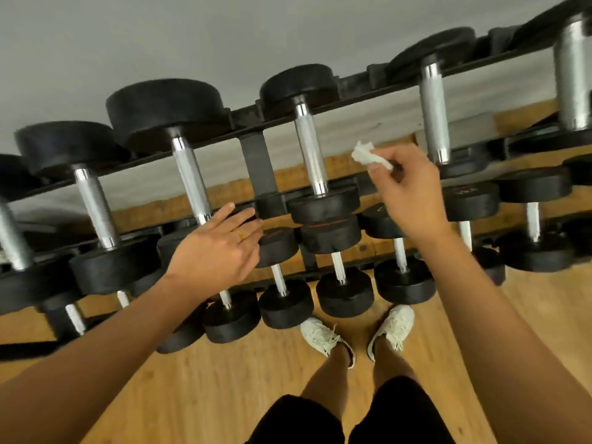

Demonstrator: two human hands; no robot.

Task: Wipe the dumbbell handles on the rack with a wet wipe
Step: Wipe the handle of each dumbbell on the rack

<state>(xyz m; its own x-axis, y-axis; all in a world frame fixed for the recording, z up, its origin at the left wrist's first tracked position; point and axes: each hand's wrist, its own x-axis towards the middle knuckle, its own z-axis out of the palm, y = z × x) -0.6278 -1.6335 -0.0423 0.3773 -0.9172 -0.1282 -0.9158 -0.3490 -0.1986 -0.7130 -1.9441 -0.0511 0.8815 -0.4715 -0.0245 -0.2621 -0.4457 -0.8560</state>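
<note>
Matt black rubber dumbbell heads [165, 105], shiny knurled metal handles [311, 149], crumpled white wipe [368, 153], smooth wooden floor [192, 379]

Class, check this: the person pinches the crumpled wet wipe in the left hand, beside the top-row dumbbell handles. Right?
Wrong hand. The head view shows the right hand pinching the crumpled wet wipe beside the top-row dumbbell handles; the left hand is open, holding nothing.

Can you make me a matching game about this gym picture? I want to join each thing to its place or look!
Things:
1 wet wipe
2 left hand
3 shoes
4 dumbbell handles

Places:
A on the wooden floor
B on the rack
C pinched in the right hand
D fingers straight, wearing a ring

Pairs: 1-C, 2-D, 3-A, 4-B
</note>
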